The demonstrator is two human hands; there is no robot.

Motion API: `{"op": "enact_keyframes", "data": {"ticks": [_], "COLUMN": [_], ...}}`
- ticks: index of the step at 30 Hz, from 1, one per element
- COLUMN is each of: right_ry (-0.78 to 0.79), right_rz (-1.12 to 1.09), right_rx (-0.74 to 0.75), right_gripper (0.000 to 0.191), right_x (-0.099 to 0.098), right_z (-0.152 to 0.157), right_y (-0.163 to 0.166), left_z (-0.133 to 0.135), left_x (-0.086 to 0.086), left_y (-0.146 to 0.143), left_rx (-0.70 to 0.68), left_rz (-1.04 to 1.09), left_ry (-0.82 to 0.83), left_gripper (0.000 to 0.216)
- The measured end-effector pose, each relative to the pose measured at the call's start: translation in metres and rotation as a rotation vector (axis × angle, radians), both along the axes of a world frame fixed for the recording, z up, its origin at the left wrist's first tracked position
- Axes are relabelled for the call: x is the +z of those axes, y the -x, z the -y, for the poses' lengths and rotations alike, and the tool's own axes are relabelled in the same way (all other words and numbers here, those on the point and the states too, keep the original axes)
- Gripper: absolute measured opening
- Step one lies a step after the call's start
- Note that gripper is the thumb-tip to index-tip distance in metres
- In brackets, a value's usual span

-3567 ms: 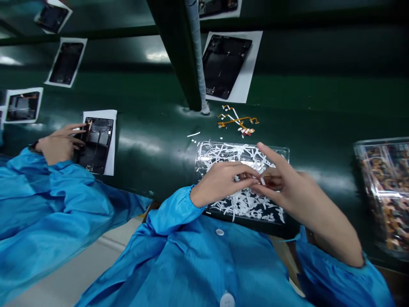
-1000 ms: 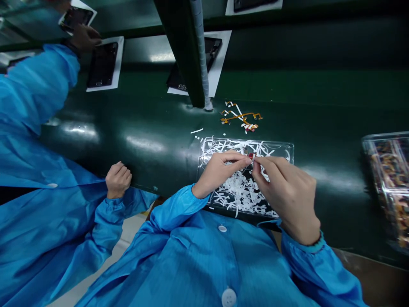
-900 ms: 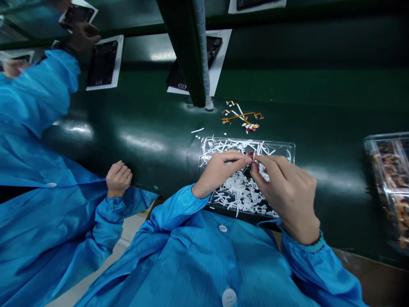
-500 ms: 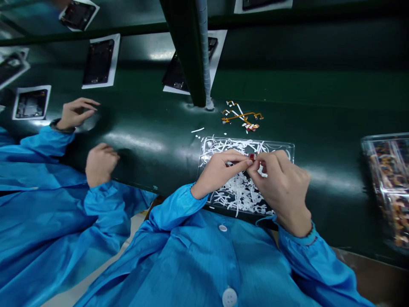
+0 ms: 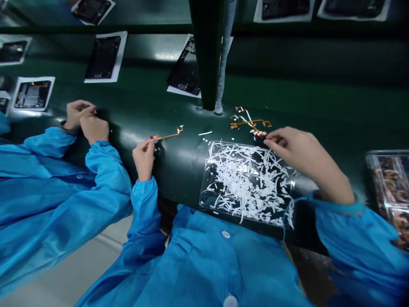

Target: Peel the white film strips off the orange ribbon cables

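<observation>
My left hand [image 5: 144,158], out to the left, pinches the red end of an orange flex cable [image 5: 169,136] between thumb and fingertips. The cable's thin strip points right, its far end bent upward. My right hand [image 5: 289,143] has thumb and fingers closed at the red end of a small pile of flex cables [image 5: 251,122]; whether it grips one cable or several I cannot make out. White strips lie among those cables. Below them, a clear plastic tray [image 5: 204,197] is covered with white paper scraps [image 5: 243,183].
A co-worker's hands [image 5: 91,123] are close together at the left. Phone-like black frames [image 5: 104,57] lie on white sheets at the back. A green post [image 5: 207,59] with a wrapped grey pipe rises behind the tray. More flex cables fill a clear tray [image 5: 394,179] at the right edge.
My hands have parted from over the tray: the left went left with a flex cable, the right up to the cable pile. The co-worker's hands came together. The view shifted slightly.
</observation>
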State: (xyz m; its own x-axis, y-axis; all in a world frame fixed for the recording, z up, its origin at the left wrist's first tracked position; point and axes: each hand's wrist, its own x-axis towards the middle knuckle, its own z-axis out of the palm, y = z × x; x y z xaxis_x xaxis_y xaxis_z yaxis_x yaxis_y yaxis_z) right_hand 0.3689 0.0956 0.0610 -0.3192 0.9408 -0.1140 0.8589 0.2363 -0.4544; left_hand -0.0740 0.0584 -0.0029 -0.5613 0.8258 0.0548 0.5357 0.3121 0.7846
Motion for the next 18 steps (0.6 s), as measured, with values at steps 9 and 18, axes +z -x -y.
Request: {"op": "enact_keyframes", "data": {"ticks": [9,18], "right_ry": [-0.278,-0.222], "right_rz": [0.08,-0.123], "right_rx": [0.12,0.1], "right_gripper": [0.026,0.013], "right_x": [-0.043,0.023], "right_z": [-0.065,-0.014], "right_y": [0.046,0.035], "left_z": [0.028,0.051], "left_x": [-0.002,0.034], "left_y": [-0.008,-0.1], "left_rx": [0.104,-0.189], "left_rz": [-0.206,0.312], "left_ry": [-0.226,-0.188], "left_gripper": [0.051,0.026]}}
